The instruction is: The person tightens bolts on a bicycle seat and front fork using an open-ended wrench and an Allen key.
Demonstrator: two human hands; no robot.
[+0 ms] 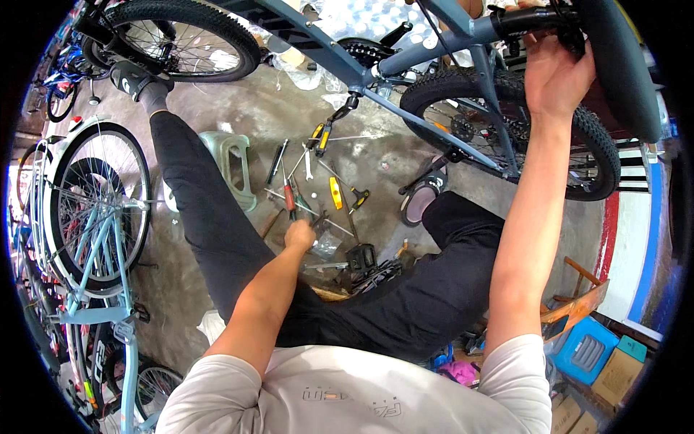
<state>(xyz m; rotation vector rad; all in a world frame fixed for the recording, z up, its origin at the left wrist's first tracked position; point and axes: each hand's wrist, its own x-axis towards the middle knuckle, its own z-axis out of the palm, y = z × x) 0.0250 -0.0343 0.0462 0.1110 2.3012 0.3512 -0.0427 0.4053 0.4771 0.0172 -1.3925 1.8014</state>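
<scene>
Two hands work apart. The left hand (299,235) reaches down to the concrete floor (238,116), fingers curled among a scatter of hand tools (318,189); I cannot tell whether it grips one. A black pedal (361,256) lies just beside it, and a green plastic stool (233,163) stands further left. The right hand (553,76) is raised and closed around the black seat post (531,18) of a grey-blue bicycle (405,61), just beside its saddle (622,65). A light blue bicycle (101,239) stands near the floor's left edge.
</scene>
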